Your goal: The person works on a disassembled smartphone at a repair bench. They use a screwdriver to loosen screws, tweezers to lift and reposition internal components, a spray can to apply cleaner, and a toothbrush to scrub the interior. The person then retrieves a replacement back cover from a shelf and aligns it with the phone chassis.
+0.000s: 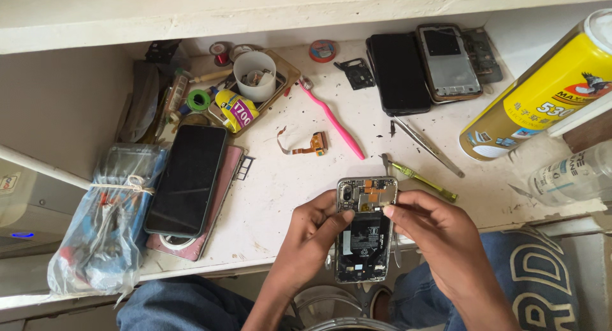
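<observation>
Opened phone (364, 238) with back cover off, battery and circuit board showing, held over front edge of white workbench (268, 197), above lap in blue jeans. Left hand (312, 232) clamped on phone's left side, thumb across battery. Right hand (433, 232) closed on phone's right upper edge, fingertips (389, 211) pinching at circuit board near top. Both hands together on phone. On bench: pink toothbrush (335, 120) beside small orange flex cable (312, 144); tweezers (427, 146) and yellow-handled screwdriver (421, 178) just beyond right hand; dark phone (188, 178) lying face up on left, on reddish case; two more phones (424, 66) at back; white cup (255, 76); yellow spray can (542, 92) at right; plastic bag (105, 222) at far left.
</observation>
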Motion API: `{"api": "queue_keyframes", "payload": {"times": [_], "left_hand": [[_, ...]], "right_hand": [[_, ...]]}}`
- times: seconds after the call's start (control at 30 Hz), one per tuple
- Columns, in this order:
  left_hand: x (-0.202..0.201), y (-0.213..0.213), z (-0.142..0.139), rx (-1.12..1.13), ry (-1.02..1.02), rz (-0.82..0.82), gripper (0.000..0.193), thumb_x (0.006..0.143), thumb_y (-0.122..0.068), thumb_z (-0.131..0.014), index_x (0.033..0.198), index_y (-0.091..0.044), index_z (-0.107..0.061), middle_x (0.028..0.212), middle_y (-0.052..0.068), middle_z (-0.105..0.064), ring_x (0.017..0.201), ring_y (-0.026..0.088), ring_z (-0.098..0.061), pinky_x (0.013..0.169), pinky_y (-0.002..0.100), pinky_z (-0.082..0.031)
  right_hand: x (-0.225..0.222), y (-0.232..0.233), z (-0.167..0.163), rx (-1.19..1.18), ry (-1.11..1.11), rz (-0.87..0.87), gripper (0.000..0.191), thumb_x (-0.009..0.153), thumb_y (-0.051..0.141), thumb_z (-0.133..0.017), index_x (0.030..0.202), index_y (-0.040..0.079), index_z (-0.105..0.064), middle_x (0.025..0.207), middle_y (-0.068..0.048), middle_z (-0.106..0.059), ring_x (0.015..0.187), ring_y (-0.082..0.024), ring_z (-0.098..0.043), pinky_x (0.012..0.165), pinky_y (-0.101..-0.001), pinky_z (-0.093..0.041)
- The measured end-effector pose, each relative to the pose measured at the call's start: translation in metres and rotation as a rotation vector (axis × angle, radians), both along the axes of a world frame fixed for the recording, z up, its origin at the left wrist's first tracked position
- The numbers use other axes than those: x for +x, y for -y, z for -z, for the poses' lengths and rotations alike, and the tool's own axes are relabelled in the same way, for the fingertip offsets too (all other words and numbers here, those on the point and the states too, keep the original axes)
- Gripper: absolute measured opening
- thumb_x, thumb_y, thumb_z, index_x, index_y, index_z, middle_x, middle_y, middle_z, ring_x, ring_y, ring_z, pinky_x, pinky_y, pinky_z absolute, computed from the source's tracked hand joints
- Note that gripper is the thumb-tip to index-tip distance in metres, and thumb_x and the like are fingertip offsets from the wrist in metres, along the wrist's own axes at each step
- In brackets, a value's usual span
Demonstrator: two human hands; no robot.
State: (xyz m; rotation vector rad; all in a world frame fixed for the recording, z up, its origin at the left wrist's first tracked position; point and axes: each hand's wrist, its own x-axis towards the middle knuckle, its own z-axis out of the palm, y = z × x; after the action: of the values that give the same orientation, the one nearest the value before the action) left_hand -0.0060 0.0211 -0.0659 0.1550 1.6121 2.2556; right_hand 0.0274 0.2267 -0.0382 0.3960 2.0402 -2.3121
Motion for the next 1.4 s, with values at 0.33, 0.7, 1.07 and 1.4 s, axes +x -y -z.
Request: {"api": "queue_keyframes", "payload": {"times": [0.33, 0.7, 1.07, 1.4], "left_hand": [[-0.003, 0.003, -0.012, -0.024, -0.038, 0.07, 0.034, 0.098, -0.01, -0.063, 0.128, 0.005, -0.063, 0.101, 0.007, -0.078, 0.089, 0.007, -0.067, 0.082, 0.024, -0.053], [-0.001, -0.004, -0.017, -0.058, -0.081, -0.018, 0.027, 0.1, -0.01, -0.065, 0.12, 0.008, -0.067, 0.09, 0.007, -0.074, 0.073, 0.005, -0.059, 0.062, 0.024, -0.046], [-0.001, 0.004, -0.022, -0.108, -0.121, 0.098, 0.021, 0.099, -0.013, -0.064, 0.112, 0.003, -0.066, 0.075, -0.005, -0.063, 0.064, 0.0, -0.044, 0.053, 0.023, -0.032], [-0.002, 0.001, -0.019, -0.114, -0.046, -0.022, 0.03, 0.098, -0.014, -0.063, 0.122, 0.004, -0.068, 0.084, 0.003, -0.076, 0.062, 0.001, -0.052, 0.052, 0.021, -0.038]], "right_hand": [[0.001, -0.002, 0.0, -0.007, -0.014, -0.018, 0.017, 0.092, 0.006, -0.069, 0.106, -0.005, -0.073, 0.085, -0.001, -0.066, 0.077, -0.007, -0.055, 0.068, -0.0244, -0.047], [0.001, -0.001, -0.007, 0.027, -0.029, -0.068, 0.018, 0.092, 0.007, -0.069, 0.106, -0.004, -0.073, 0.085, 0.001, -0.065, 0.077, -0.005, -0.055, 0.068, -0.0221, -0.046], [-0.001, 0.006, 0.004, 0.16, -0.026, -0.003, 0.016, 0.093, 0.009, -0.071, 0.103, -0.003, -0.072, 0.089, -0.002, -0.071, 0.08, -0.003, -0.057, 0.069, -0.0205, -0.044], [-0.001, 0.008, -0.012, 0.224, 0.054, -0.184, 0.033, 0.086, 0.01, -0.071, 0.118, 0.005, -0.066, 0.104, -0.001, -0.078, 0.096, -0.004, -0.07, 0.085, -0.0227, -0.056]]}}
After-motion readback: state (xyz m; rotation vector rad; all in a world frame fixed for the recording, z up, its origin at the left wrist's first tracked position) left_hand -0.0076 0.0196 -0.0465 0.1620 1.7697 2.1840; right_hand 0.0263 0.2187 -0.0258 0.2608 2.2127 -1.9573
